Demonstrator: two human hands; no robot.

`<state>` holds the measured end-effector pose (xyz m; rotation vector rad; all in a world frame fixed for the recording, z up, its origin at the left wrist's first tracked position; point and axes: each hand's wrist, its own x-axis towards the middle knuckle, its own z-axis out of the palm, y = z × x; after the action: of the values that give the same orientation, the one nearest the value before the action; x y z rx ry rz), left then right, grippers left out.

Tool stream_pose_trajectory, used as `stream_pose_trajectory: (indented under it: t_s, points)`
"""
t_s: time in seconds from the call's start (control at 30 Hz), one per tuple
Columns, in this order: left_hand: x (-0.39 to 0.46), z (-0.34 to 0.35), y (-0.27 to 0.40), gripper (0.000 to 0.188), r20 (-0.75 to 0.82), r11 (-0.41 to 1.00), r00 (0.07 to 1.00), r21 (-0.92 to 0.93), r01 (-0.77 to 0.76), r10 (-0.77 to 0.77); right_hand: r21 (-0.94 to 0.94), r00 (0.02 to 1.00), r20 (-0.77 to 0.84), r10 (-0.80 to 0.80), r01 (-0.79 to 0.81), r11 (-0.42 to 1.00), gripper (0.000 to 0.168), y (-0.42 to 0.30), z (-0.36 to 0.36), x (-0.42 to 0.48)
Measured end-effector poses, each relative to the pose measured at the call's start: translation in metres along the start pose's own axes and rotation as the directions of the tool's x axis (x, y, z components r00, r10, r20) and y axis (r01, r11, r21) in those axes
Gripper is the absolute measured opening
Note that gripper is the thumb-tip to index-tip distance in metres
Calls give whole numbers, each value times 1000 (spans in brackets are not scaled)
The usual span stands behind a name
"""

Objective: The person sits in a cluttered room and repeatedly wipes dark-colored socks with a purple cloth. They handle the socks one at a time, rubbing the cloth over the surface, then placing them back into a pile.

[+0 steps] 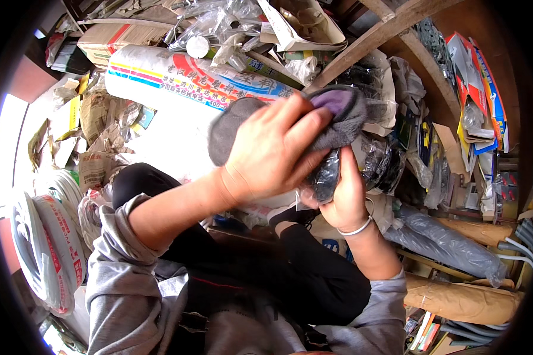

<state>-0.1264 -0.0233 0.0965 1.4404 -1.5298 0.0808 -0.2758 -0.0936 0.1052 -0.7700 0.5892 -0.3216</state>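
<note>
My left hand (266, 151) grips a dark grey plush cloth item (237, 128) whose right end shows a dark-rimmed purple area (335, 101). Under that end, my right hand (348, 195) holds a glossy black object (326, 177) wrapped in clear plastic; its exact kind is hard to make out. The cloth touches or rests just over the top of this wrapped object. Part of the black object hides behind the fingers of both hands. Both hands are raised above my lap, close together.
A large printed plastic roll (160, 75) lies beyond my hands. White coiled tubing (49, 248) stands at left. Shelves at right hold plastic-wrapped rolls (444, 239) and a brown paper-wrapped roll (466, 301). A wooden beam (373, 42) slants across the upper right, near an open carton (311, 26).
</note>
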Motion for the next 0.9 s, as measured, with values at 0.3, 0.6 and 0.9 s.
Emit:
stream_pose_trajectory:
  t_s: [0.3,0.6,0.9]
  points:
    - [-36,17,22,24,456,922,805,-117,-369,380,101,960,228,-164,144,984,46,-17,-27,13]
    - [-8,-3,-15,34,606,-39,541,-686,726,-583,-261,963,-79,-258,230,937,41,-30,-17,-7]
    - [-7,6,-10,36,457,244,732,-738,629,-506,-550,928,120,-354,359,754,49,-4,-5,-2]
